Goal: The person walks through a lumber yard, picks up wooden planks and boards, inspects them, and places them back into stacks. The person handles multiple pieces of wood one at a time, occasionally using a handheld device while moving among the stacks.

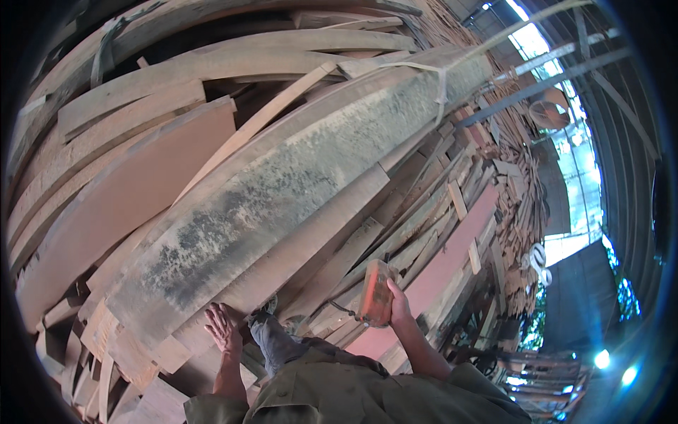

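- In the head view, gripping an orange box-shaped device [376,293] in the right hand [401,304], with fingers clamped along its right side.
- Holding that device raised and slightly tilted in front of the body, just left of a long pinkish board [452,254] in the picture.
- Showing a short dark cord [342,308] trailing from the device's left side.
- Spreading the fingers of the left hand [224,332] apart, with nothing clamped between them.
- Reaching that palm toward the lower end of a broad mottled board [282,177]; not being able to tell touch from a slight hover.
- Leaning over stacked timber [162,155], with a grey trouser leg [272,346] showing between the hands.
- Passing a pale strap [441,88] around the mottled board's far end.
- Probably handling the device one-handed while steadying or feeling with the other, judging by the pose.
- Likely calling next for a secure right-hand grip, a clear cord and a sure placing of the left palm among the uneven edges.
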The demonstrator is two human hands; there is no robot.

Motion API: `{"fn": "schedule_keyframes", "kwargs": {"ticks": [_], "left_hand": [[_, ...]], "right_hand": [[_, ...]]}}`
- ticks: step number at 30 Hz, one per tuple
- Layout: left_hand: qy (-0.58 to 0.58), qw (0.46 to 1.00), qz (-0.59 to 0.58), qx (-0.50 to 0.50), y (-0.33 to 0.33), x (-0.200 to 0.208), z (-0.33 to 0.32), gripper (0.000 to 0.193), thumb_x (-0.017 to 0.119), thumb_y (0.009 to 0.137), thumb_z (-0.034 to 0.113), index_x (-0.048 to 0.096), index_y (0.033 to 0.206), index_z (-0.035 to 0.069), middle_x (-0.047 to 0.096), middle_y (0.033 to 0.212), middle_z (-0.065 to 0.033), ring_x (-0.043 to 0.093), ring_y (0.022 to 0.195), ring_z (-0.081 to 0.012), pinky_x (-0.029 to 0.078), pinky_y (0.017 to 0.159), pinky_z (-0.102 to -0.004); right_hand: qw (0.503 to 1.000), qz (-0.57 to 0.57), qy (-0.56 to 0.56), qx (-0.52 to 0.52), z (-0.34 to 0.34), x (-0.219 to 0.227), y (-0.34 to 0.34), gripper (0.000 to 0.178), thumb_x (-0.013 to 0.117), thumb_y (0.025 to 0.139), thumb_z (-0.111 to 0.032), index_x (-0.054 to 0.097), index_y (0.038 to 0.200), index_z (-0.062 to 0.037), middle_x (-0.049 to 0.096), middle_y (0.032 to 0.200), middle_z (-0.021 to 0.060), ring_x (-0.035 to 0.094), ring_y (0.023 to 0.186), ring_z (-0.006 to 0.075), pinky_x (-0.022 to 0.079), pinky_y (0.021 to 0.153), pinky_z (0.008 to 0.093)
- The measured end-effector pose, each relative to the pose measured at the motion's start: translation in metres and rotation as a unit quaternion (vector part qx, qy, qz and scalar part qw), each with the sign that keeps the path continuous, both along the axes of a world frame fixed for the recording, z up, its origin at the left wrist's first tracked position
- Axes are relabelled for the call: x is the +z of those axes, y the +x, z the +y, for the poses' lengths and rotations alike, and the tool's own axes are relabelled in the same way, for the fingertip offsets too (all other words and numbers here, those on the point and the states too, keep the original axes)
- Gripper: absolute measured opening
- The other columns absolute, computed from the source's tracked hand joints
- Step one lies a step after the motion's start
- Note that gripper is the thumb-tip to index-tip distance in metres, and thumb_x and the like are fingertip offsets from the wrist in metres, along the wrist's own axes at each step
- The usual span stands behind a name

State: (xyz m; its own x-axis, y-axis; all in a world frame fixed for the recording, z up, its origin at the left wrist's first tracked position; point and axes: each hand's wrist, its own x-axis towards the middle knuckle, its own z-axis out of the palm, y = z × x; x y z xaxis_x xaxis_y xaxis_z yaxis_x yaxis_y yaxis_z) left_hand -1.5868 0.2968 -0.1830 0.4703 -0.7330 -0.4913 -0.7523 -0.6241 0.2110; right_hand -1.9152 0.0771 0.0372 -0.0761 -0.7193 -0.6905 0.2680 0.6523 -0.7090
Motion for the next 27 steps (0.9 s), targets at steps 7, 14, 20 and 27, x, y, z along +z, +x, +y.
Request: {"fn": "schedule_keyframes", "kwargs": {"ticks": [7,14,20,27], "left_hand": [[0.016,0.999,-0.042,-0.026,-0.002,0.002,-0.005,0.086,0.065,0.079,0.023,0.012,0.146,0.011,0.006,0.152,-0.0129,0.008,0.139,-0.0350,0.025,0.103,-0.0557],[-0.095,0.993,0.064,-0.023,0.007,-0.007,0.008,0.058,0.050,0.083,0.018,0.034,0.137,0.010,0.023,0.148,-0.0121,0.016,0.138,-0.0313,0.015,0.108,-0.0468],[-0.086,0.991,-0.105,-0.004,-0.005,-0.020,-0.002,0.071,0.053,0.081,0.021,0.023,0.143,0.010,0.017,0.148,-0.0119,0.021,0.134,-0.0334,0.031,0.094,-0.0599],[-0.122,0.980,-0.157,0.027,-0.016,-0.023,-0.004,0.065,0.052,0.081,0.022,0.029,0.141,0.017,0.021,0.145,-0.0081,0.023,0.131,-0.0318,0.038,0.087,-0.0577]], "right_hand": [[0.998,-0.055,-0.017,-0.009,0.031,-0.006,-0.027,0.038,0.054,0.089,-0.034,0.056,0.114,-0.0053,0.061,0.106,0.0073,0.059,0.093,0.0194,0.048,0.084,0.0344],[0.997,0.048,-0.050,0.038,0.056,-0.006,-0.058,0.041,0.045,0.092,-0.040,0.056,0.112,-0.0058,0.060,0.099,0.0073,0.057,0.094,0.0211,0.047,0.083,0.0356],[0.992,0.112,-0.006,0.053,0.083,-0.001,-0.077,0.052,0.041,0.091,-0.044,0.045,0.125,-0.0047,0.050,0.119,0.0137,0.051,0.105,0.0279,0.043,0.089,0.0422],[0.984,0.110,-0.019,0.138,0.085,-0.022,-0.082,0.055,0.039,0.093,-0.041,0.041,0.129,-0.0005,0.045,0.125,0.0132,0.047,0.113,0.0277,0.041,0.092,0.0406]]}}
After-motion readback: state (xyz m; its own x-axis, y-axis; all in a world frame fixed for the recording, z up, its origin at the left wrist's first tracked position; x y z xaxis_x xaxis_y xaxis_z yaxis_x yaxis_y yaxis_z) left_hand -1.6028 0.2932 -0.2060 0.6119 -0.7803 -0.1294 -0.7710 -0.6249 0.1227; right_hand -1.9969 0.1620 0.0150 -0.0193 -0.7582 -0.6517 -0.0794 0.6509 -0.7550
